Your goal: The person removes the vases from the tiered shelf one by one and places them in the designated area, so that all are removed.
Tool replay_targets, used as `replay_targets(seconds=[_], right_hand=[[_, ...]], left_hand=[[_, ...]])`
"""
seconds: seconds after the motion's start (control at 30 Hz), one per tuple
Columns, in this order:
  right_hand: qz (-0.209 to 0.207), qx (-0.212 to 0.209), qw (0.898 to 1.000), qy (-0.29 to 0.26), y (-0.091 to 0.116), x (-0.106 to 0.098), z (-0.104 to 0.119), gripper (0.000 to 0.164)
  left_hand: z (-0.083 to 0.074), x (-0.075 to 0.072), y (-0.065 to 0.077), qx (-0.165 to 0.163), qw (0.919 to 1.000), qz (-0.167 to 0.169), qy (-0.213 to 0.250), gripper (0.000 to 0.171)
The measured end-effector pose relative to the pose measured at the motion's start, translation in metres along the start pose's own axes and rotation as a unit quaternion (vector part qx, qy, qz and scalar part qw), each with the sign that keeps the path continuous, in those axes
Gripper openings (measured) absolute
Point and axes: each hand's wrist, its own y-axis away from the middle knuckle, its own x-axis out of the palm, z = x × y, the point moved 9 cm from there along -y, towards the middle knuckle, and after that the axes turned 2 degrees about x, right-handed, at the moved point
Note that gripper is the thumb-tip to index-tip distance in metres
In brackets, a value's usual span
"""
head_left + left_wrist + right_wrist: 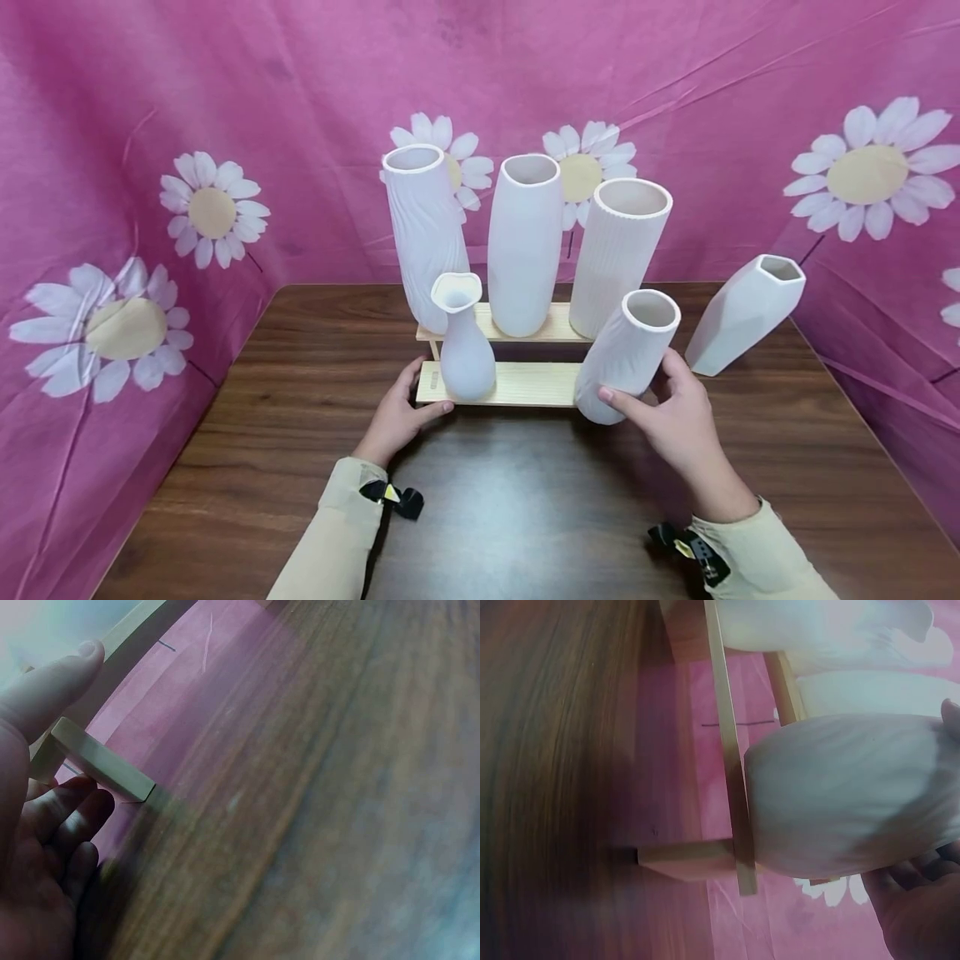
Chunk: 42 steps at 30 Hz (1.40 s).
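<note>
My right hand point(686, 421) grips a white vase point(628, 354) with a wavy surface, thumb in front and fingers behind. The vase tilts to the right in the head view. Its base is at the right end of the lower step of a two-step wooden stand point(528, 383); I cannot tell whether it rests fully there. At the stand's left end, my left hand point(396, 421) holds the lower step, thumb along the front edge. In the left wrist view, the fingers point(82, 817) curl by a stand leg point(101, 761). A flared-neck vase point(467, 354) stands on the lower step.
On the upper step stand a tall wavy vase point(426, 242), a smooth vase point(525, 250) and a ribbed vase point(621, 258). An angular white vase point(742, 317) stands on the dark wooden table point(300, 375), right of the stand. A pink flowered cloth point(315, 100) hangs behind.
</note>
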Motion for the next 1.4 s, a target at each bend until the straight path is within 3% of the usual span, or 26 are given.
replay_targets(seconds=[0.37, 0.87, 1.4], right_hand=[[-0.037, 0.013, 0.998, 0.038, 0.006, -0.023, -0.008, 0.065], [-0.098, 0.03, 0.994, 0.041, 0.014, -0.064, -0.019, 0.061], [-0.207, 0.147, 0.967, 0.001, 0.022, -0.101, -0.067, 0.061]], left_hand=[[-0.005, -0.001, 0.002, 0.015, 0.9999, 0.001, 0.003, 0.094], [-0.006, 0.0, 0.001, 0.019, 0.9998, 0.004, -0.003, 0.095], [-0.009, 0.0, 0.003, 0.014, 0.9999, 0.001, 0.004, 0.093]])
